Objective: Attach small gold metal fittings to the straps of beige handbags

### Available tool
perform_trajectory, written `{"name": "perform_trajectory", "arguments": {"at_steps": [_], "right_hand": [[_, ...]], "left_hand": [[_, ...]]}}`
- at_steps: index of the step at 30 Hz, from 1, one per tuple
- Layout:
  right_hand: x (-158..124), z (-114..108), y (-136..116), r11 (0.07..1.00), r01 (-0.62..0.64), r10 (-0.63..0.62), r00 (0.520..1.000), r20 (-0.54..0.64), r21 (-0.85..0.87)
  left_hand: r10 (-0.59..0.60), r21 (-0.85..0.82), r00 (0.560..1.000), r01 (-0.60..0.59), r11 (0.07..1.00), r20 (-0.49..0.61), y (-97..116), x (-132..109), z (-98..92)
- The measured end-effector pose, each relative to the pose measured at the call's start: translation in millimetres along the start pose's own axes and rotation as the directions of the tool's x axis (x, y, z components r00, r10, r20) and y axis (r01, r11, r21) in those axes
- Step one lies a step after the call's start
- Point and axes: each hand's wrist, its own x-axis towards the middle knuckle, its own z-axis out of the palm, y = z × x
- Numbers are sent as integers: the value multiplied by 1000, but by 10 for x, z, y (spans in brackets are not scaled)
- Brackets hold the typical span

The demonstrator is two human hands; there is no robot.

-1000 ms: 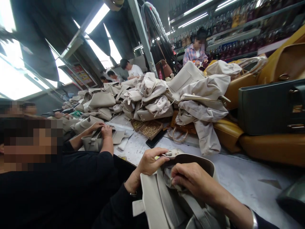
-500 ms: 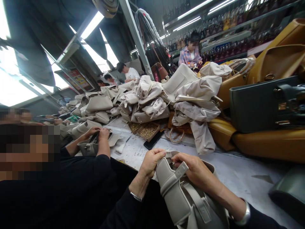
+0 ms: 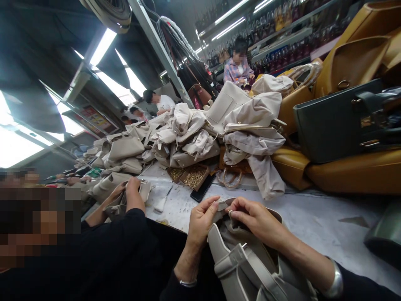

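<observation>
A beige leather handbag (image 3: 224, 269) is propped in front of me, tilted at the table edge, its mouth open toward me and its grey lining showing. My left hand (image 3: 200, 221) pinches the bag's far rim between thumb and fingers. Just to the right, my right hand (image 3: 255, 215) is closed inside the mouth, thumb and forefinger pressed together close to the rim. A small shiny bit shows at those fingertips, too small to name. Below the hands, a strap with a thin metal pin crosses the bag's front.
Trays of small brass-coloured hardware (image 3: 193, 177) and a black phone (image 3: 203, 189) lie beyond the bag. Beige bags (image 3: 184, 138) are heaped behind them. Mustard bags and a dark green handbag (image 3: 335, 125) stand at right. A co-worker's arm (image 3: 134, 196) works on another bag at left.
The bag's front flap and strap have dropped lower and away from my right hand, so the lining shows more. Both hands stay at the rim. The view has shifted slightly.
</observation>
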Motion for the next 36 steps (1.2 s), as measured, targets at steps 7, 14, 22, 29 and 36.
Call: {"name": "perform_trajectory", "arguments": {"at_steps": [7,14,22,29,36], "right_hand": [[72,7,70,975,-8,12,1000,-13,221],[98,24,73,960,28,-19,999,-36,277],[114,44,46,976,72,-60,996,-62,207],[46,45,73,957,170,-200,973,-113,-234],[67,172,191,927,237,-293,941,-166,-291]], "left_hand": [[50,165,989,-73,984,142,42,8,-96],[184,354,962,-247,902,201,177,-17,-104],[254,421,964,-263,868,78,155,-27,-54],[55,144,993,-40,989,-104,108,-12,67],[48,54,969,-36,998,-241,68,-45,180]]}}
